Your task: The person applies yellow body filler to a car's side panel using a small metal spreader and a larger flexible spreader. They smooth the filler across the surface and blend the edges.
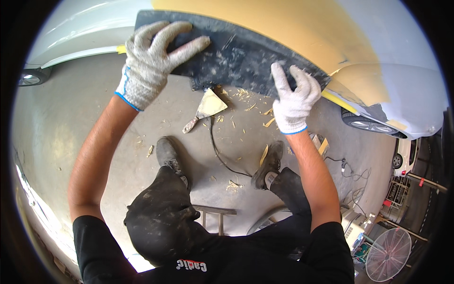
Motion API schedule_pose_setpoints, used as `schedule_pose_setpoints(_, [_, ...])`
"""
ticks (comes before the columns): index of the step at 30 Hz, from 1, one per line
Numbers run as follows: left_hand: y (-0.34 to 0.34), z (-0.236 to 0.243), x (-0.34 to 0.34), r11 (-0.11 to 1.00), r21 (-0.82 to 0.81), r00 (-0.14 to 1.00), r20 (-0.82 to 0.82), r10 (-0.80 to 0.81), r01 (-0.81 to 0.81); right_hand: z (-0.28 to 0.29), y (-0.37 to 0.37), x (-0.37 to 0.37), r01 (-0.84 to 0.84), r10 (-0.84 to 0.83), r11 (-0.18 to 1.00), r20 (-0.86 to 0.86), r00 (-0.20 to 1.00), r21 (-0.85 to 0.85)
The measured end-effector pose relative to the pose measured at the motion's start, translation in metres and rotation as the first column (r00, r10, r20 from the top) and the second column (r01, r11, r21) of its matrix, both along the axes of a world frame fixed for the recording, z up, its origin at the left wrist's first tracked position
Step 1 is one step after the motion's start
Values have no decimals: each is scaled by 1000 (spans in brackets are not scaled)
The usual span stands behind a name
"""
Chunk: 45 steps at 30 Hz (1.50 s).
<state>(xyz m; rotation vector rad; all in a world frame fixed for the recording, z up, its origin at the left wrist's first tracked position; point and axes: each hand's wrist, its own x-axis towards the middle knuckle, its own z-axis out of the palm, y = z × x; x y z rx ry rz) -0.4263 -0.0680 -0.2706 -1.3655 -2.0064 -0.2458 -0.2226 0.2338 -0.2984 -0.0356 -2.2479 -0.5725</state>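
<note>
"Black T-shirt cloth point(272, 258) is filling the lower edge, closest to us, and bare forearms point(94, 161) are reaching up from its sleeves. What are the hands doing?"

"Both are wearing white knit gloves point(144, 89). The left hand point(150, 65) is gripping a long black board point(236, 52) near its left end, fingers spreading over the scuffed face. The right hand point(298, 97) is holding it close to the right end, fingers pointing up across that same face."

"Where is the board sitting?"

"It is spanning the top of the view, in front of a pale car body panel point(397, 42), whose yellow-tan patch point(302, 26) is showing above it. I'm not managing to tell whether they are touching."

"And on the floor point(113, 165)?"

"A broad putty knife point(211, 104) is lying below the board, beside a dark cable point(215, 146) that is trailing toward the right shoe point(270, 165). Pale yellow shavings point(270, 122) are lying scattered around them. A round-caged fan point(388, 254) is standing at lower right."
</note>
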Motion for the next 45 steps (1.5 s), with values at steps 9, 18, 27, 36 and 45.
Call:
schedule_pose_setpoints(9, [-32,42,50,989,-139,970,224,89,-58,74,-34,46,-43,92,982,272,958,-182])
schedule_pose_setpoints(18, [8,119,21,992,5,990,-64,127,-127,149,1,27,1,12,991,98,995,-132])
schedule_pose_setpoints(27, [24,112,-1,995,102,997,-83,6,2,124,26,6,-31,34,994,23,999,-108])
schedule_pose_setpoints(36, [15,55,-9,996,-7,990,-109,93,-94,66,22,-10,-41,41,995,-8,999,-86])
schedule_pose_setpoints(45, [0,-9,-6,995,-10,995,-19,97,-97,-1,12,-7,-42,43,999,26,999,-19])
